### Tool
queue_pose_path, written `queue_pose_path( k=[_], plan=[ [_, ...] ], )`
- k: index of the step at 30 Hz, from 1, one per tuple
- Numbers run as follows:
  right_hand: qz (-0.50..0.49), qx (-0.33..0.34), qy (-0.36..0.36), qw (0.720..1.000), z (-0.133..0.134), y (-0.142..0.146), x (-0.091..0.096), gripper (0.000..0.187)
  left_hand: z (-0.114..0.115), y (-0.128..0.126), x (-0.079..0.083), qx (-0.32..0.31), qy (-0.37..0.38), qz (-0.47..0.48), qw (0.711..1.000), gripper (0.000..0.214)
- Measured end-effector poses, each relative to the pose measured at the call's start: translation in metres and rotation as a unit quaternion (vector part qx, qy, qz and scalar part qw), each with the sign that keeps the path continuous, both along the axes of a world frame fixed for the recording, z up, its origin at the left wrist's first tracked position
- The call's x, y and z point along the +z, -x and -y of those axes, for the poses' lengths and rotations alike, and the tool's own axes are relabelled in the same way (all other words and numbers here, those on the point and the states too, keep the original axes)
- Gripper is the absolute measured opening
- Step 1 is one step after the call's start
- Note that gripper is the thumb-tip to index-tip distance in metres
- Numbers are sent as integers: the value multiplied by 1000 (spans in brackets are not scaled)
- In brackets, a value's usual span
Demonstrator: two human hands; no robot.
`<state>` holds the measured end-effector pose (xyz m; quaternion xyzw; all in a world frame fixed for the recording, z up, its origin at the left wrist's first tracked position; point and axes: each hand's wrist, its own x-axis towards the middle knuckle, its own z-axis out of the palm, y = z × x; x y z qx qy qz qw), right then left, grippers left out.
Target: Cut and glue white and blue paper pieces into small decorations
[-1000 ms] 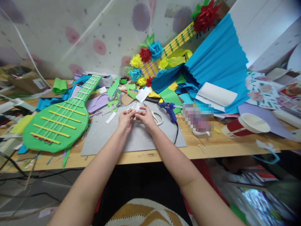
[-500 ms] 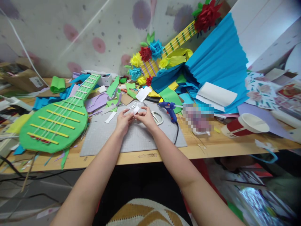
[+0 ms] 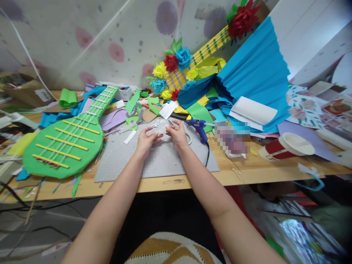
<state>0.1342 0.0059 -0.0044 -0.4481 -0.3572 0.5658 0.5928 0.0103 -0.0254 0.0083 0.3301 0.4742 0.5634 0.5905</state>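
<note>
Over the grey cutting mat [image 3: 121, 161], my left hand [image 3: 147, 140] and my right hand [image 3: 178, 135] face each other a small distance apart. Between their fingertips is a small white piece of paper [image 3: 164, 132], blurred and pale. Both hands seem to pinch it by its edges. Partly covered by my right hand is a pair of scissors with a light handle [image 3: 189, 138]. A blue glue gun [image 3: 200, 129] lies just right of that hand. A white paper strip [image 3: 129, 136] rests on the mat left of my left hand.
A green paper lute [image 3: 63, 143] lies at left. Behind the mat are paper scraps [image 3: 133, 101] and a flower-trimmed yellow instrument neck [image 3: 210, 46]. Blue pleated paper [image 3: 255, 73] stands at right, near a paper cup [image 3: 286, 146]. The glue gun's cord [image 3: 207, 156] runs over the mat.
My hands have drawn apart a little, the right one moving to the right. The white piece between them now looks fainter and covers less of the mat. The tools have stayed put.
</note>
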Motion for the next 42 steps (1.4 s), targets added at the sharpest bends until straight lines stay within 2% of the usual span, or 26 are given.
queue_pose_path(
  k=[3, 5, 10, 13, 23, 34, 42],
  plan=[
    [-19, 61, 20, 998, 2, -1, 4, 43, 0, 0, 0, -6, -2, -3, 1000, 38],
    [14, 84, 14, 996, 2, -1, 2, 39, 1, 0, 0, -7, 3, -10, 1000, 37],
    [118, 1, -55, 992, -1, 2, -7, 31, -1, -1, -1, -8, 20, -17, 1000, 37],
    [134, -8, -74, 988, -1, 3, -7, 29, -3, -1, -3, -2, 24, -18, 1000, 38],
    [74, 30, -48, 996, 1, 0, -2, 39, -6, 0, -2, 18, 26, -8, 999, 43],
    [16, 48, -33, 998, 3, 0, 2, 41, -6, 0, -3, 36, 21, 9, 999, 48],
    [11, 46, -32, 998, 3, 0, 4, 38, -6, -5, 1, 63, 50, 31, 996, 49]
  ],
)
